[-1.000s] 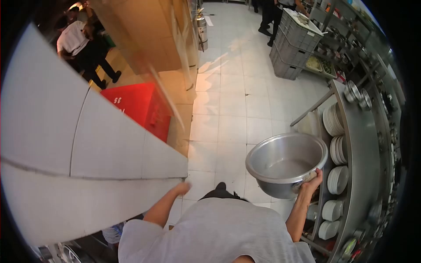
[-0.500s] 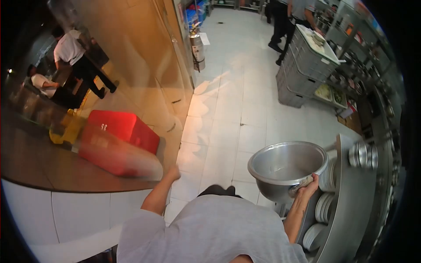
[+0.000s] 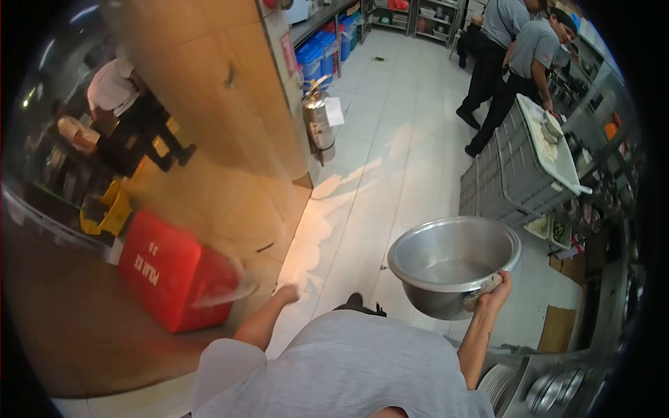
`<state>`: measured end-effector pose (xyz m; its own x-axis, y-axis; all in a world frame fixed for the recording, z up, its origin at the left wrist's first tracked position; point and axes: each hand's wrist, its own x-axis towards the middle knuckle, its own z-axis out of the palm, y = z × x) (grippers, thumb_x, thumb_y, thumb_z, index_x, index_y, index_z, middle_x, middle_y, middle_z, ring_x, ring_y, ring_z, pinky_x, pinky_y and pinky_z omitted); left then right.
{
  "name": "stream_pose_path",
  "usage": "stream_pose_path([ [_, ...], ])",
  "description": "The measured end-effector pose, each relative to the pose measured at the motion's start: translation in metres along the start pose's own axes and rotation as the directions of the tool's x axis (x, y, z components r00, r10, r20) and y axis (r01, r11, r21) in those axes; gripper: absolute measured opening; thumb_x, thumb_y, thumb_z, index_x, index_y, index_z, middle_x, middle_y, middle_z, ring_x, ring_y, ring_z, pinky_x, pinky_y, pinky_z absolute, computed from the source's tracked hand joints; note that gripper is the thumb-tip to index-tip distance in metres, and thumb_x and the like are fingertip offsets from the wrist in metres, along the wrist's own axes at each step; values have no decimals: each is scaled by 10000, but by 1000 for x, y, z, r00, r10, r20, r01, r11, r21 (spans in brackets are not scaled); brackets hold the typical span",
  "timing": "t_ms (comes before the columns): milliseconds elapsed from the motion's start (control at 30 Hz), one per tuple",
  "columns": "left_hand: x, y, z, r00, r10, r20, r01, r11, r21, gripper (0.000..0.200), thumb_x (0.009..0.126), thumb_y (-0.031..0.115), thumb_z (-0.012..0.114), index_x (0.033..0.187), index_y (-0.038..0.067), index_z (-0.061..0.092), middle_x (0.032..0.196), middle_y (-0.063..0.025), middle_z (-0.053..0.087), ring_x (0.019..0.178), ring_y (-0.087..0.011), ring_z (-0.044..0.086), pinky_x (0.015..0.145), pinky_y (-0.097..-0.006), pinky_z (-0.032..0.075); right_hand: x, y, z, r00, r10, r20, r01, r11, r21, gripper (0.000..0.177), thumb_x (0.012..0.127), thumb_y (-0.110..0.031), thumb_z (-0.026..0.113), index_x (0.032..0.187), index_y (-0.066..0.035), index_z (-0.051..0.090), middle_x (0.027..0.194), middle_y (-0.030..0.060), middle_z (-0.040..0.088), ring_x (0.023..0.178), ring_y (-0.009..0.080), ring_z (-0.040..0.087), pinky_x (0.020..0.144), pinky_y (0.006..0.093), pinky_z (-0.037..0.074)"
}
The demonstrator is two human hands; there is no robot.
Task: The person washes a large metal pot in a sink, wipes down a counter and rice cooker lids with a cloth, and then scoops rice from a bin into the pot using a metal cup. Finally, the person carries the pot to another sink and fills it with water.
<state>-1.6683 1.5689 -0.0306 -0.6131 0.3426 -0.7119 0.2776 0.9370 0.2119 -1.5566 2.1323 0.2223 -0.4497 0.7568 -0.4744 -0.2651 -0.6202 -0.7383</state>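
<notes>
My right hand (image 3: pixel 495 289) is closed around the side handle (image 3: pixel 481 296) of a large silver metal pot (image 3: pixel 446 296). Pale wrapping seems to cover that handle. The pot is held out ahead to the right, open top up, and its inside looks bare. Low on the left, my left hand (image 3: pixel 286 294) hangs beside my body with its fingers curled in and nothing visible in them. Closest to that hand stands a red box (image 3: pixel 167 272) with white lettering, behind a clear pane.
Stacked grey crates (image 3: pixel 498 174) carry a white tray (image 3: pixel 550 150) on the right, with two people (image 3: pixel 516 63) beside them. Plates (image 3: pixel 496 383) and metal bowls (image 3: pixel 554 390) sit on a shelf at lower right. A fire extinguisher (image 3: pixel 319 129) stands at the wall corner. White floor tiles (image 3: pixel 376 139) run ahead.
I have moved forward: the crates, people and extinguisher appear nearer, and the plate shelf has slid down toward the bottom edge. The pot stays in my right hand.
</notes>
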Motion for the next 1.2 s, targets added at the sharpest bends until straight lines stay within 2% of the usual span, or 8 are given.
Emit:
stream_pose_path([
  [100,86,120,-169,928,187,-321,-217,974,-58,245,758,184,482,879,-3,587,878,-222,609,841,-375,583,751,-449,463,46,1,64,999,20,30,-21,1000,19,282,698,-148,525,925,17,548,900,118,599,823,262,601,770,351,491],
  [233,155,247,-328,834,254,-489,-384,905,-184,359,847,322,449,829,-11,579,825,-260,597,816,-404,579,734,-474,448,101,-1,163,993,54,102,-57,998,21,274,691,-135,528,916,19,543,906,124,593,833,262,597,768,350,490],
  [333,186,294,-384,878,242,-413,-355,908,-223,330,838,310,461,895,0,558,868,-249,584,837,-400,567,750,-468,447,176,5,212,982,141,123,-137,990,-38,274,679,-129,537,907,23,539,904,124,586,826,261,591,761,349,488],
  [500,236,285,-406,881,358,-308,-428,882,-200,378,732,225,595,1051,42,509,1053,-208,469,947,-384,513,801,-442,438,277,20,331,960,152,236,-125,984,-126,219,666,-118,554,838,16,533,810,96,567,771,242,580,721,330,480],
  [800,322,330,-538,615,398,-681,-589,806,-60,504,712,248,663,1138,66,464,1038,-144,465,1001,-312,477,854,-440,336,424,126,518,865,350,359,-231,914,-334,82,657,-103,556,695,-53,503,701,40,491,642,181,495,609,289,424],
  [900,386,332,-574,750,331,-572,-475,872,-120,440,716,226,661,1077,55,477,1036,-131,475,998,-301,480,849,-425,336,443,149,587,848,379,371,-226,891,-393,51,666,-91,548,674,-67,504,706,34,491,654,170,487,616,289,419],
  [1033,451,322,-614,637,158,-755,-583,740,-337,300,689,146,650,940,39,523,898,-145,530,909,-331,520,751,-438,406,493,177,661,789,406,460,-198,878,-435,148,674,-119,562,782,-21,536,747,74,545,687,218,552,650,334,473],
  [1200,508,295,-716,716,1,-698,-419,801,-428,333,693,150,655,980,14,554,953,-183,564,935,-343,531,793,-411,433,541,181,757,712,499,494,-68,749,-659,315,763,-300,636,847,-25,508,754,78,527,715,209,547,664,349,475],
])
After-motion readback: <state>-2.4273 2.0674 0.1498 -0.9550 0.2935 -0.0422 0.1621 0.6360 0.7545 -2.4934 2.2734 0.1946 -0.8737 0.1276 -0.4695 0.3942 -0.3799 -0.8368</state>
